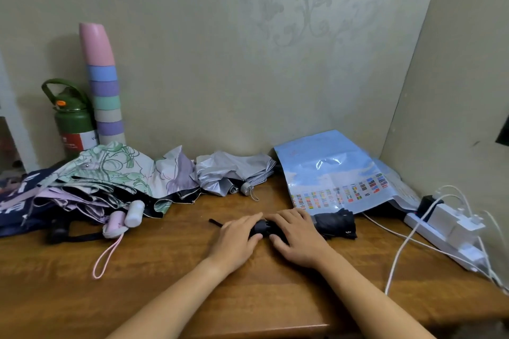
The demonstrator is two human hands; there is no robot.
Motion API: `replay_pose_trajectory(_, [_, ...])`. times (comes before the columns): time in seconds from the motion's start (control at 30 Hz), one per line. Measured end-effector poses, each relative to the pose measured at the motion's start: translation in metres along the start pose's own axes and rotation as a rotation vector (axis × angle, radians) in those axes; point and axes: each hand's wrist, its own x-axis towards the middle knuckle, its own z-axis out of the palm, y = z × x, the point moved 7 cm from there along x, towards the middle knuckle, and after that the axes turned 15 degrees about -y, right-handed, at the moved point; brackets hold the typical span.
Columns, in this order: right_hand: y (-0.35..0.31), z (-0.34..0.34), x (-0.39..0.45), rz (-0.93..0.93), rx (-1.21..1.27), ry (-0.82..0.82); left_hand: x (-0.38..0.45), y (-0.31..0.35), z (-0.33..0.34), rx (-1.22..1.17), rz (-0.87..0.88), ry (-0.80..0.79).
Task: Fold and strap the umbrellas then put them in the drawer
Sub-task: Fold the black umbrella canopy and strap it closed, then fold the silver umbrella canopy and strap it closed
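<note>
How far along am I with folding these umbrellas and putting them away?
Nothing looks finished. Your left hand and right hand are curled round the black umbrella on the wooden desk. The silver umbrella and the floral umbrella in the left pile lie loose and unstrapped. No drawer is in view.

On the wooden desk point(170, 278) both hands, left hand point(236, 239) and right hand point(298, 237), grip a black folding umbrella point(332, 224) lying crosswise, with a floral umbrella point(118, 170) and a silver umbrella point(234, 170) heaped behind.
</note>
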Motion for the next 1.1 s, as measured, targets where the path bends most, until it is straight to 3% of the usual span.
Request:
replay_pose_trajectory(0.17, [0.024, -0.006, 0.000, 0.201, -0.048, 0.126, -0.009, -0.018, -0.003, 0.055, 0.015, -0.028])
replay_pose_trajectory(0.27, [0.032, -0.007, 0.002, 0.343, -0.035, 0.111, -0.009, -0.031, -0.006, 0.067, -0.014, -0.038])
replay_pose_trajectory(0.43, [0.012, -0.009, 0.015, 0.276, -0.002, 0.090, -0.004, -0.042, -0.010, 0.091, -0.030, -0.054])
replay_pose_trajectory(0.6, [-0.019, -0.005, 0.043, 0.198, 0.066, 0.182, 0.002, -0.068, -0.022, 0.098, -0.123, -0.022])
replay_pose_trajectory(0.83, [-0.026, -0.010, 0.102, 0.322, 0.098, 0.104, 0.001, -0.115, -0.043, 0.077, -0.230, 0.042])
replay_pose_trajectory(0.97, [-0.021, -0.014, 0.145, 0.272, 0.176, 0.104, 0.005, -0.117, -0.042, 0.067, -0.255, 0.083])
replay_pose_trajectory(1.1, [-0.012, -0.007, 0.185, 0.296, 0.342, -0.044, 0.007, -0.117, -0.042, 0.072, -0.247, 0.095])
